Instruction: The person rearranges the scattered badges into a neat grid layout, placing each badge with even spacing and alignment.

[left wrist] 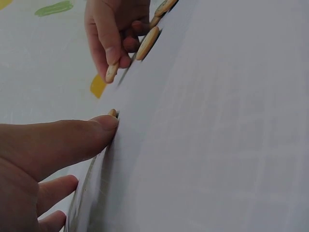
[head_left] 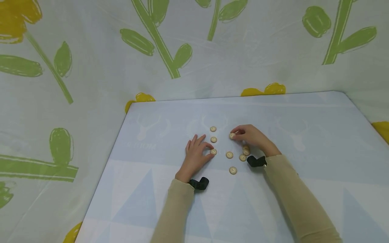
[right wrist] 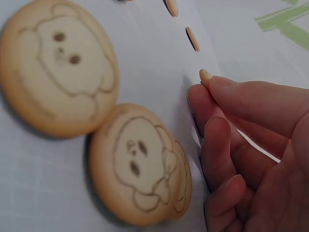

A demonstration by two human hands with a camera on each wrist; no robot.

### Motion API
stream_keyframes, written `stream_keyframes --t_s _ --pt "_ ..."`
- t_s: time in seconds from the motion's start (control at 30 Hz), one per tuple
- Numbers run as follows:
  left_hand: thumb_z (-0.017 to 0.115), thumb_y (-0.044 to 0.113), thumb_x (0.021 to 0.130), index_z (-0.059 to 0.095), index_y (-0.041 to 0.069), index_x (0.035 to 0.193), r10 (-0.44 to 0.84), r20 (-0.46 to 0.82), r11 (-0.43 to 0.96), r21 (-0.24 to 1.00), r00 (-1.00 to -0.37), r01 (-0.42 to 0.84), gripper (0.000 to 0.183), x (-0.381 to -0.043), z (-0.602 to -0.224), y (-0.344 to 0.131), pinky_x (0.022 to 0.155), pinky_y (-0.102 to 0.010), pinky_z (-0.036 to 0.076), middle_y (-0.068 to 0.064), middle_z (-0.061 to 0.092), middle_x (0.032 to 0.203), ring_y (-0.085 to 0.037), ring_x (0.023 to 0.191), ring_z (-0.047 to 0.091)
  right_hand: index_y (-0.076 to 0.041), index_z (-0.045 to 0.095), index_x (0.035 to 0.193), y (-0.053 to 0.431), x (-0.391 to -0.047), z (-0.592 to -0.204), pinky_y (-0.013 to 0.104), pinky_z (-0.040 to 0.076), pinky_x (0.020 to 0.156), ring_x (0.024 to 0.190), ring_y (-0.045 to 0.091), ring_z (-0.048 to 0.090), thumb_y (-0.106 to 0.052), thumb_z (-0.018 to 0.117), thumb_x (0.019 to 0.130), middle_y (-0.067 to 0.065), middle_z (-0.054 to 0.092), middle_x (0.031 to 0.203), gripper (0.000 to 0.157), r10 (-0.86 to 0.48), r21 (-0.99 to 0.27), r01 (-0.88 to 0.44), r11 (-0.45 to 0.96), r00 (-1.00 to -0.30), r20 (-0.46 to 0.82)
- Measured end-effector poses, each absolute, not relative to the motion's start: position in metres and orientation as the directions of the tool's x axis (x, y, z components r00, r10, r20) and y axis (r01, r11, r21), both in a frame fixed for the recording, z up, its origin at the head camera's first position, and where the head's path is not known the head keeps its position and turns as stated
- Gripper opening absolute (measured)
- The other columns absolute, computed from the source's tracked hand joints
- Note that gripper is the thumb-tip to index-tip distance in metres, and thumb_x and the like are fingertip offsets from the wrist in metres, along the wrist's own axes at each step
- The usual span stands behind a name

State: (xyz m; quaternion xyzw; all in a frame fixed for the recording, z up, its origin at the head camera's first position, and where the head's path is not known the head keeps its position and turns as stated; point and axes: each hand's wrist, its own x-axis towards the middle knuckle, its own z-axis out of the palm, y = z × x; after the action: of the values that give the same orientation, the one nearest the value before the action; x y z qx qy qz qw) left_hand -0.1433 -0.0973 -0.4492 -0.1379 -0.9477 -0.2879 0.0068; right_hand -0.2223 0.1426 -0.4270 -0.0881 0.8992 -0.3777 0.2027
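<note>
With thumb and index finger, my left hand (head_left: 196, 155) pinches the edges of a round biscuit (head_left: 213, 152) at table level, its other fingers spread. In the left wrist view the thumb (left wrist: 104, 126) covers most of that biscuit. My right hand (head_left: 250, 135) pinches a second biscuit (head_left: 232, 135) between thumb and index finger. The right wrist view shows this biscuit (right wrist: 205, 77) nearly edge-on, the remaining fingers curled below it. Beyond my left hand, two biscuits, a nearer one (head_left: 214, 139) and a farther one (head_left: 213, 129), line up with the one it pinches.
Between my forearms lie single biscuits, one (head_left: 229, 155) and a nearer one (head_left: 233, 170). Beside the right wrist another biscuit (head_left: 242, 157) touches an overlapping pair (head_left: 246, 152); animal faces are drawn on them. The table (head_left: 136, 195) has a blue-and-white cover. Behind hangs a leaf-patterned curtain (head_left: 100, 50).
</note>
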Motion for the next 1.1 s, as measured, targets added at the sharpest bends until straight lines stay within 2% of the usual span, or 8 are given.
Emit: stream_keyframes --t_s 0.3,0.57,0.8,1.1 --pt "0.065 0.035 0.079 0.060 0.024 0.094 0.265 0.104 0.794 0.541 -0.959 0.278 0.019 -0.147 -0.446 -0.097 0.103 -0.049 0.005 -0.004 0.031 0.142 -0.029 0.134 0.010 -0.019 0.061 0.109 0.137 -0.235 -0.422 0.034 0.041 0.075 0.089 0.024 0.049 -0.038 0.062 0.082 0.006 0.057 0.104 0.033 -0.276 -0.710 0.026 0.704 -0.911 -0.307" --pt "0.066 0.035 0.079 0.060 0.025 0.093 0.258 0.109 0.799 0.535 -0.960 0.276 0.018 -0.150 -0.443 -0.097 0.103 -0.049 0.005 -0.003 0.031 0.142 -0.028 0.134 0.010 -0.012 0.061 0.108 0.127 -0.241 -0.410 0.034 0.044 0.070 0.082 0.022 0.054 -0.030 0.062 0.083 0.007 0.061 0.099 0.031 -0.295 -0.689 -0.042 0.724 -0.921 -0.254" --pt "0.066 0.035 0.078 0.061 0.025 0.092 0.253 0.096 0.804 0.532 -0.963 0.264 0.018 -0.146 -0.448 -0.097 0.103 -0.050 0.006 -0.004 0.032 0.141 -0.029 0.134 0.011 -0.014 0.062 0.105 0.118 -0.243 -0.418 0.033 0.043 0.072 0.082 0.021 0.055 -0.028 0.061 0.084 0.006 0.061 0.097 0.026 -0.257 -0.677 -0.014 0.736 -0.931 -0.260" --pt "0.066 0.035 0.078 0.060 0.026 0.092 0.262 0.109 0.791 0.545 -0.959 0.278 0.018 -0.139 -0.452 -0.098 0.102 -0.051 0.005 -0.005 0.032 0.141 -0.031 0.133 0.011 -0.014 0.064 0.104 0.105 -0.237 -0.422 0.033 0.046 0.074 0.087 0.022 0.053 -0.024 0.059 0.085 0.007 0.058 0.104 0.023 -0.189 -0.663 0.011 0.749 -0.955 -0.230"
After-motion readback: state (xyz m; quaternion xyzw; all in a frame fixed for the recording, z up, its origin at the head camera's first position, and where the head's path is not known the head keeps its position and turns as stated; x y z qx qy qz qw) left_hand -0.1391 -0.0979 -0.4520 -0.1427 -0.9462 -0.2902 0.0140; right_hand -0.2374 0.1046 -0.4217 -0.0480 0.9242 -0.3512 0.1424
